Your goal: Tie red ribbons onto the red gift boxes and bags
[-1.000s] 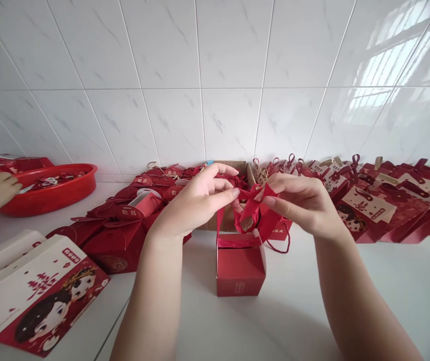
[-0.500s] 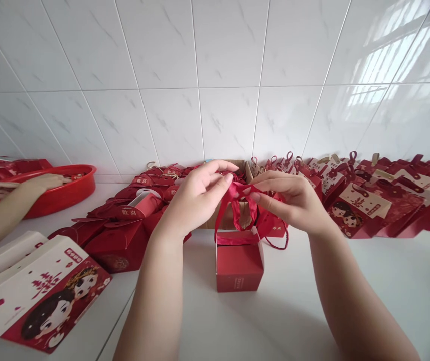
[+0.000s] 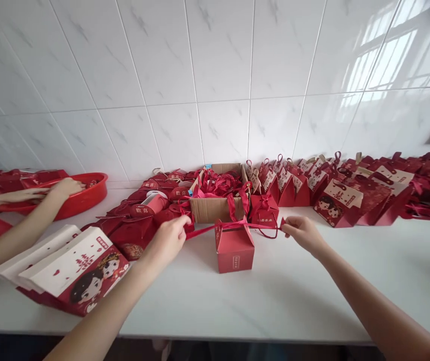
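Observation:
A small red gift box stands upright on the white table, its top drawn in under a red ribbon. My left hand pinches one end of the ribbon to the left of the box. Out to the right, my right hand pinches the other end. The ribbon runs nearly straight between both hands across the top of the box. Right behind stands a cardboard box full of loose red ribbons. Next to it sits another red box with a bow on top.
Finished-looking red boxes crowd the right back. More red boxes and printed gift boxes stand at left. Beyond, another person's hand reaches into a red basin. A tiled wall closes the back.
My hands have moved apart from above the box, left and right, pulling the ribbon out from a loose loop to a taut line. The view has shifted back, showing the table's front edge.

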Demonstrator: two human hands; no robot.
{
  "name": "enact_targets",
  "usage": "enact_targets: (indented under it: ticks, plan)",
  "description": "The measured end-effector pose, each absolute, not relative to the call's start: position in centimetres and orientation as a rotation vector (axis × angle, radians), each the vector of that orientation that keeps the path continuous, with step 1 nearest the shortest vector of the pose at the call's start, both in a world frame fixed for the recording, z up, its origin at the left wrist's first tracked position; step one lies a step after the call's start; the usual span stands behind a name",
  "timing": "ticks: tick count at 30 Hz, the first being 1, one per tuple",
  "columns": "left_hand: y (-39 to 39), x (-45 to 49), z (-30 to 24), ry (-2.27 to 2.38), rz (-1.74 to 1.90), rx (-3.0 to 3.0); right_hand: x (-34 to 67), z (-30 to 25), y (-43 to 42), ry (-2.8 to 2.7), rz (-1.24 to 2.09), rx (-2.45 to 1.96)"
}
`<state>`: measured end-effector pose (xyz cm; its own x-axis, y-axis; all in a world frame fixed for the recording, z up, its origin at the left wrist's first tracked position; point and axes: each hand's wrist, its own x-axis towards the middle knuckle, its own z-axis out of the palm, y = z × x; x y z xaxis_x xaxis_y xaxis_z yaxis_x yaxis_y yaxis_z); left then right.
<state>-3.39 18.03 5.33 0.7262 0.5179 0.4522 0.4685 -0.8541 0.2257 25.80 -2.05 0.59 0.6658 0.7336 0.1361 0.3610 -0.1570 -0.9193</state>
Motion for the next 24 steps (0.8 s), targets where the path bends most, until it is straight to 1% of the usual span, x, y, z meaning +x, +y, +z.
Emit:
enact_targets:
  ticks: [2,5,10,17,24]
  plan:
    - [18.1,-3.9,3.3,0.8,0.737,2.844,25.7,-1.1,-2.3,-0.858,0.466,-1.822]
    - [18.0,-4.1,1.8,0.84,0.713,2.859,25.2,-2.5,-2.2,-0.83,0.529,-1.868]
    - [18.5,-4.5,1.1,0.956,0.668,2.871,25.3,-3.5,-2.1,-0.769,0.533,-1.906]
    - [19.8,-6.3,-0.8,1.145,0.506,2.854,27.2,-4.8,-2.8,-0.67,0.514,-1.941]
    - [19.9,-7.3,-1.0,1.183,0.451,2.835,27.4,-4.5,-2.9,-0.656,0.436,-2.019]
